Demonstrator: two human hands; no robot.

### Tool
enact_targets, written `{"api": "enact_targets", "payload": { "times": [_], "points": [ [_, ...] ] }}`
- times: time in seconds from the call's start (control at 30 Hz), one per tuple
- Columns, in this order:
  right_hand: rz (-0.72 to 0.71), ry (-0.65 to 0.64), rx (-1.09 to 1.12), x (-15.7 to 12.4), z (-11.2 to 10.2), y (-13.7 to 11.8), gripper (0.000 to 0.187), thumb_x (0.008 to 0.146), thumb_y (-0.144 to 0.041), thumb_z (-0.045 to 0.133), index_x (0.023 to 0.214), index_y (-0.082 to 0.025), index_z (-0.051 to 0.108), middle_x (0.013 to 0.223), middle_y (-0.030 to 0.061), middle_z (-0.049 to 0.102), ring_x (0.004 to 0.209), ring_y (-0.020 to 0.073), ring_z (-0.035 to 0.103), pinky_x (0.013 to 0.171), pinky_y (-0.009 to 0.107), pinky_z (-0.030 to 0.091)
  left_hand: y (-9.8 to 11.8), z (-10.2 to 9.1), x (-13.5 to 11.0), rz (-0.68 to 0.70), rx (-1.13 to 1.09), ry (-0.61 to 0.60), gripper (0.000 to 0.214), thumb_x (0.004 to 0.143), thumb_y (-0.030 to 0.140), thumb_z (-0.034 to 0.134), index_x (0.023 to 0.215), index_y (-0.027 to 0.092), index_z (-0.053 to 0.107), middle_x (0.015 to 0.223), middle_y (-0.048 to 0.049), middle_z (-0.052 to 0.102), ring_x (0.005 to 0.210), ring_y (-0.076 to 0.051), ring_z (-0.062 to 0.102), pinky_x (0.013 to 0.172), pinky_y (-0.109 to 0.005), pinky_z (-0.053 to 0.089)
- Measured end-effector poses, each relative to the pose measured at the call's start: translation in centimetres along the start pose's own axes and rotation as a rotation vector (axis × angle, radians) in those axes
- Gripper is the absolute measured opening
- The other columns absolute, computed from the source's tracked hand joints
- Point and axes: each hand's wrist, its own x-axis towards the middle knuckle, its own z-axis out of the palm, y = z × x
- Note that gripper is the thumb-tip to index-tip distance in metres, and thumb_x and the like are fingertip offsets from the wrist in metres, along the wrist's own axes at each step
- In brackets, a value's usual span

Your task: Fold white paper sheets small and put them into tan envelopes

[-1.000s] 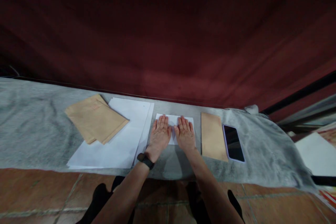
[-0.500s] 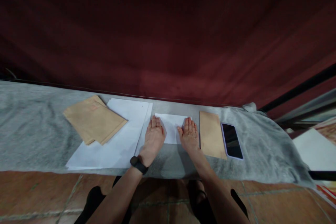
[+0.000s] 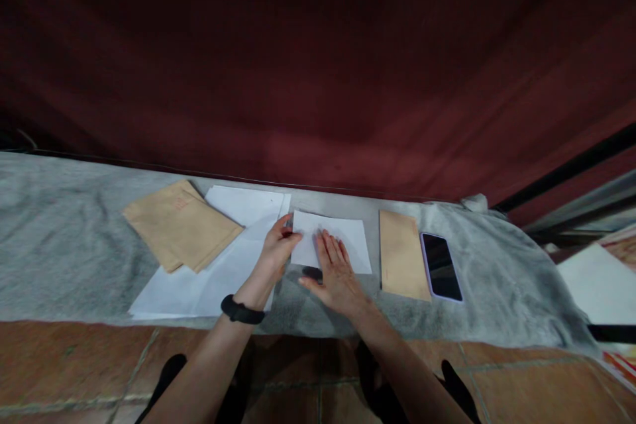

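Observation:
A folded white sheet of paper (image 3: 350,238) lies on the grey cloth in front of me. My left hand (image 3: 279,245), with a dark band on the wrist, is at its left edge; the thumb rests over the paper and the curled fingers are at the edge, pinching it. Across the middle of the folded sheet, my right hand (image 3: 334,275) lies flat, fingers stretched out and thumb apart near the lower edge. A stack of larger white paper sheets (image 3: 199,295) is left of my left hand, and part of my left forearm covers its corner.
Brown envelopes (image 3: 181,225) overlap on top of the white stack. Another brown envelope (image 3: 403,255) lies to the right, beside a phone (image 3: 441,266) with a purple case. The grey cloth (image 3: 501,278) covers the narrow table; a dark red curtain (image 3: 318,112) hangs behind it.
My left hand has gone from lying flat to pinching the paper's left edge. My right hand has slid left, from the right edge to the middle of the sheet.

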Motion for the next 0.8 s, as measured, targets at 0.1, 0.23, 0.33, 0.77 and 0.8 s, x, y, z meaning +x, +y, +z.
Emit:
{"api": "enact_targets", "payload": {
  "times": [0.1, 0.23, 0.33, 0.77, 0.8],
  "points": [
    [0.091, 0.065, 0.209, 0.7, -1.8, -0.6, 0.065, 0.098, -0.033, 0.049, 0.157, -0.011, 0.034, 0.161, 0.0166, 0.037, 0.148, 0.0274, 0.036, 0.124, 0.050, 0.028, 1.6, 0.4, -0.7, -0.080, -0.303, -0.089, 0.066, 0.062, 0.025, 0.081, 0.124, 0.016, 0.062, 0.078, 0.0021, 0.068, 0.068, -0.012, 0.064, 0.066, -0.024, 0.051],
    [0.331, 0.407, 0.823, 1.9, -4.9, -1.1, 0.050, 0.101, -0.044, 0.043, 0.140, -0.017, 0.058, 0.136, 0.0095, 0.066, 0.132, 0.0248, 0.056, 0.116, 0.044, 0.042, 2.0, 1.1, -1.5, -0.144, -0.446, -0.110, 0.050, 0.079, 0.037, 0.075, 0.124, 0.020, 0.059, 0.102, -0.0062, 0.072, 0.092, -0.018, 0.069, 0.080, -0.031, 0.057],
    [0.567, 0.678, 1.280, 2.7, -6.3, -1.6, 0.059, 0.098, -0.059, 0.045, 0.130, -0.014, 0.062, 0.118, 0.0092, 0.074, 0.121, 0.0253, 0.064, 0.106, 0.042, 0.051, 1.1, 1.7, -2.2, -0.205, -0.343, -0.121, 0.055, 0.076, 0.029, 0.081, 0.126, 0.022, 0.057, 0.108, -0.0066, 0.072, 0.095, -0.018, 0.070, 0.081, -0.031, 0.057],
    [0.837, 0.738, 1.239, 0.8, -4.3, 3.6, 0.048, 0.067, -0.038, 0.067, 0.112, -0.022, 0.061, 0.097, 0.0006, 0.069, 0.081, 0.0174, 0.066, 0.063, 0.026, 0.051, -1.3, -0.1, -0.3, 0.031, 0.001, -0.244, 0.092, 0.064, 0.012, 0.067, 0.150, 0.017, 0.036, 0.089, 0.0002, 0.075, 0.070, -0.016, 0.068, 0.067, -0.025, 0.052],
    [0.856, 0.739, 1.208, 0.5, -4.2, 4.2, 0.050, 0.066, -0.037, 0.068, 0.113, -0.023, 0.060, 0.095, -0.0007, 0.068, 0.077, 0.0160, 0.065, 0.060, 0.024, 0.049, -1.6, -0.4, 0.1, 0.070, 0.067, -0.231, 0.095, 0.065, 0.012, 0.065, 0.153, 0.016, 0.032, 0.089, -0.0003, 0.075, 0.069, -0.016, 0.068, 0.067, -0.026, 0.052]
  ]
}}
